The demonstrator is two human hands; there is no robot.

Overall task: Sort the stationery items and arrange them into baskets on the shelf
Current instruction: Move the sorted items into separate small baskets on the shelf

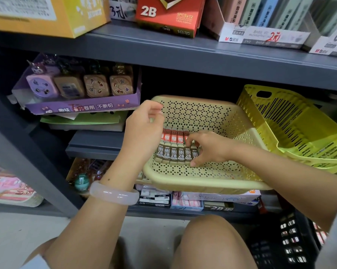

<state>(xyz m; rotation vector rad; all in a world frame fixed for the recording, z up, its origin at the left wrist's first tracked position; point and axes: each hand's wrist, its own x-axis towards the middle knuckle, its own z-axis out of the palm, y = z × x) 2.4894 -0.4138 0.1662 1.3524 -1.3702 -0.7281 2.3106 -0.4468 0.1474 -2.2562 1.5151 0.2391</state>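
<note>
A beige perforated basket (208, 177) sits tilted on the middle shelf. Inside it lie two rows of small 2B eraser packs: several brown ones (169, 155) in front and several red ones (173, 135) behind. My right hand (208, 148) reaches into the basket and pinches the rightmost brown pack in the front row. At the basket's left rim hovers my left hand (144, 129), fingers loosely curled with nothing visible in them. A pale bangle is on that wrist.
A yellow-green slotted basket (299, 133) leans against the beige one on the right. A purple sharpener display box (82, 105) stands at the left. Eraser boxes (185, 200) lie under the basket. A black crate (288, 241) is on the floor at lower right. Above the shelf board stand more boxes.
</note>
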